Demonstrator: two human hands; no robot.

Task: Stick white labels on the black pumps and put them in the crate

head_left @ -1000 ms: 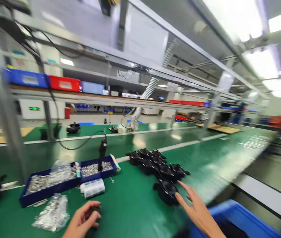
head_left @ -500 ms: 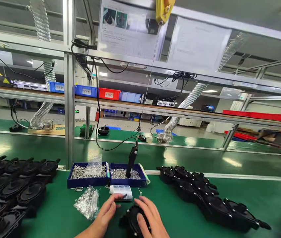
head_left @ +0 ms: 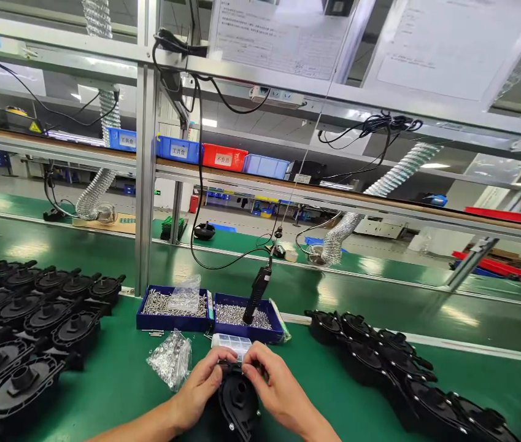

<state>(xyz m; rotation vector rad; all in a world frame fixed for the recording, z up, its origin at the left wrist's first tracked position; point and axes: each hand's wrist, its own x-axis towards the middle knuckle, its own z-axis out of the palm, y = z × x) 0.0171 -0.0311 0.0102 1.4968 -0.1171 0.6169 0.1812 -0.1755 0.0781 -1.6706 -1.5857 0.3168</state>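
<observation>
I see the round black plastic housing (head_left: 236, 402) toward the near edge of the green bench (head_left: 318, 368), left hand (head_left: 201, 383) gripping its far rim, right hand (head_left: 273, 379) there too, grip unclear, can't tell.

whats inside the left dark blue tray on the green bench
In the left dark blue tray lie many loose metal screws, with a clear plastic bag on top. The tray's floor is covered, and what lies directly under the bag is mostly hidden.
</observation>
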